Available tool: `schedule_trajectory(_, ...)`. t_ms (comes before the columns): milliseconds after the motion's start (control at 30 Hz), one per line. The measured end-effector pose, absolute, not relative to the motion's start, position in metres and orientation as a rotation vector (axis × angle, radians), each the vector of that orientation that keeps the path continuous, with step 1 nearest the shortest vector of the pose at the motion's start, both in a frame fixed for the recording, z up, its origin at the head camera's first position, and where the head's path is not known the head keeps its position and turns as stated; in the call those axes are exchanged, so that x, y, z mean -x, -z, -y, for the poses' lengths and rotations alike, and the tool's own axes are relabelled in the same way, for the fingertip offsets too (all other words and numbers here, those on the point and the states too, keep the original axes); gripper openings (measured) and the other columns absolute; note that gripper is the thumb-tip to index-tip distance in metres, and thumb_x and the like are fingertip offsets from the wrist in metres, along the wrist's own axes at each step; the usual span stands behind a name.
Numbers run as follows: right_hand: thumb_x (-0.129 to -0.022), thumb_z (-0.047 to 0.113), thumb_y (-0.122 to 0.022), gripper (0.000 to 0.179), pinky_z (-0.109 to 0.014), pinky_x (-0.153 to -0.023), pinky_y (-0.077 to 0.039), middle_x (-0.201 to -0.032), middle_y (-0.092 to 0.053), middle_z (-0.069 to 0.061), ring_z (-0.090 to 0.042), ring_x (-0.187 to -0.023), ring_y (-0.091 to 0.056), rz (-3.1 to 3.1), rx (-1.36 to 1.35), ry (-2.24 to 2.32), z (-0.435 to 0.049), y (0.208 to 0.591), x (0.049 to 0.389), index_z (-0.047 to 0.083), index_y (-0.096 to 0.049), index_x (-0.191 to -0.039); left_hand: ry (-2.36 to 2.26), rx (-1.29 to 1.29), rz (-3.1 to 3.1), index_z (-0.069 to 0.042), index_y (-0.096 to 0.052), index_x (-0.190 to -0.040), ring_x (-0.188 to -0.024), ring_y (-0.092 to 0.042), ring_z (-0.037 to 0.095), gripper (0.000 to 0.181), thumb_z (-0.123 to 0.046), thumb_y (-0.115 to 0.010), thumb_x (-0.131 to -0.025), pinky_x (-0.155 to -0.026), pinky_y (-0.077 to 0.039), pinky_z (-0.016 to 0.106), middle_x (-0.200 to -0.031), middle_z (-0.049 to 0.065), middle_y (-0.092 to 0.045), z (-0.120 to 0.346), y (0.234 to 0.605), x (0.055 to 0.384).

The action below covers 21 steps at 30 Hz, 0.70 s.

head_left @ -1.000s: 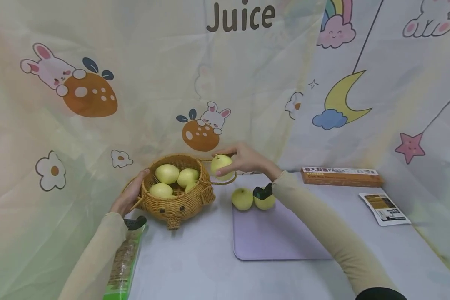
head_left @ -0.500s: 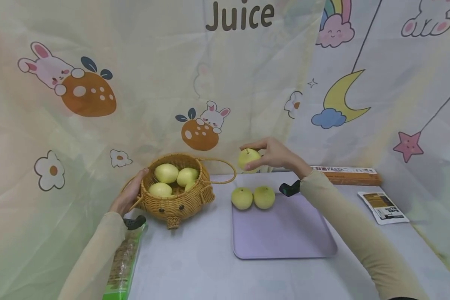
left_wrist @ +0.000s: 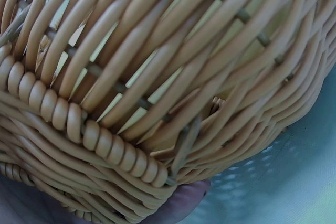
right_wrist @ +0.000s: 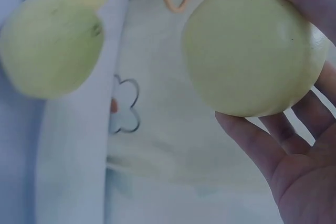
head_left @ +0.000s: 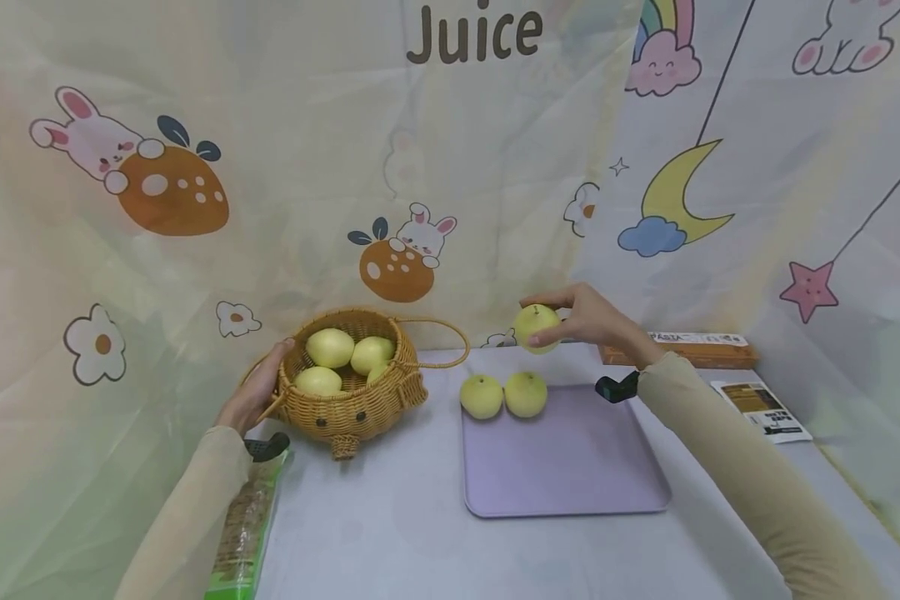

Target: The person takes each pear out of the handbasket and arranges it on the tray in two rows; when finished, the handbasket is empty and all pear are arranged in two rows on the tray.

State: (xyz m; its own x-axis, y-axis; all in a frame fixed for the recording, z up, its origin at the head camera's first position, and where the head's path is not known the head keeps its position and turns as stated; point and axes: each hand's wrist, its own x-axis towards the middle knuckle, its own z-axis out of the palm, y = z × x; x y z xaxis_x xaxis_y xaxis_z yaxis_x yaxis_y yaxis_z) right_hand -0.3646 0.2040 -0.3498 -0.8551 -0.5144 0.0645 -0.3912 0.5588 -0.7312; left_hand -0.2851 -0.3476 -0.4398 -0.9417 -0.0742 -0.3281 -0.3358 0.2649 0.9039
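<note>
My right hand (head_left: pixel 596 318) pinches a round yellow-green pear (head_left: pixel 532 327) between thumb and fingers, held up above the back of the purple tray (head_left: pixel 570 462). The right wrist view shows this pear (right_wrist: pixel 252 51) large, with fingers at its sides. Two similar pears, a left one (head_left: pixel 482 398) and a right one (head_left: pixel 526 395), rest side by side at the tray's back left corner. On the left, my left hand (head_left: pixel 258 390) grips the side of a wicker basket (head_left: pixel 356 417) with an animal face. Several pears (head_left: pixel 330 347) lie inside. In the left wrist view the weave (left_wrist: pixel 157 77) hides most of that hand.
One basket handle (head_left: pixel 461 342) sticks out to the right. Behind the tray lies a long pasta box (head_left: pixel 712 357), with a white pouch (head_left: pixel 765 412) to the right. A green-edged packet (head_left: pixel 243 533) lies under the left forearm. A printed curtain (head_left: pixel 307 167) hangs behind the table.
My right hand has carried the pear rightward, from beside the basket's right handle to above the tray's back edge. My left hand and the basket have stayed in place.
</note>
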Motion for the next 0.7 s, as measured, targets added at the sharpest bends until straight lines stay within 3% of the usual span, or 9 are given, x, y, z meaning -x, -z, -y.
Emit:
schedule_trajectory(167, -0.078, 0.04, -0.096, 0.073, -0.029, -0.092, -0.052, -0.148, -0.066, -0.005, -0.026, -0.13, -0.058, -2.604, 0.688, 1.191, -0.223, 0.37, 0.361, 0.023, -0.069, -0.144, -1.733, 0.36, -2.33, -0.016, 0.011, -0.17, -0.164, 0.007, 0.039, 0.094, -0.073, -0.027, -0.106, -0.133, 0.0, 0.057, -0.178, 0.016, 0.017, 0.349, 0.44, 0.286)
schedule_trajectory(300, -0.079, 0.038, -0.096, 0.072, -0.04, -0.099, -0.054, -0.147, -0.067, -0.009, -0.032, -0.134, -0.059, -2.633, 0.666, 1.148, -0.235, 0.389, 0.36, 0.02, -0.069, -0.143, -1.737, 0.366, -2.322, -0.016, 0.012, -0.17, -0.164, 0.011, 0.04, 0.092, -0.071, -0.027, -0.107, -0.132, 0.003, 0.059, -0.177, 0.016, 0.019, 0.349, 0.44, 0.285)
schedule_trajectory(467, -0.078, 0.038, -0.096, 0.071, -0.06, -0.115, -0.045, -0.147, -0.067, -0.01, -0.036, -0.142, -0.056, -2.633, 0.627, 1.12, -0.25, 0.409, 0.36, 0.019, -0.07, -0.142, -1.754, 0.367, -2.314, -0.017, 0.009, -0.171, -0.165, 0.004, 0.038, 0.093, -0.072, -0.028, -0.106, -0.133, -0.003, 0.056, -0.178, 0.015, 0.014, 0.348, 0.439, 0.284)
schedule_trajectory(700, -0.078, 0.04, -0.096, 0.07, -0.059, -0.113, -0.044, -0.145, -0.068, -0.011, -0.032, -0.136, -0.056, -2.626, 0.61, 1.096, -0.26, 0.43, 0.356, 0.017, -0.072, -0.14, -1.744, 0.336, -2.325, -0.017, 0.013, -0.17, -0.164, 0.008, 0.037, 0.099, -0.078, -0.029, -0.103, -0.133, 0.001, 0.055, -0.178, 0.013, 0.017, 0.346, 0.436, 0.284)
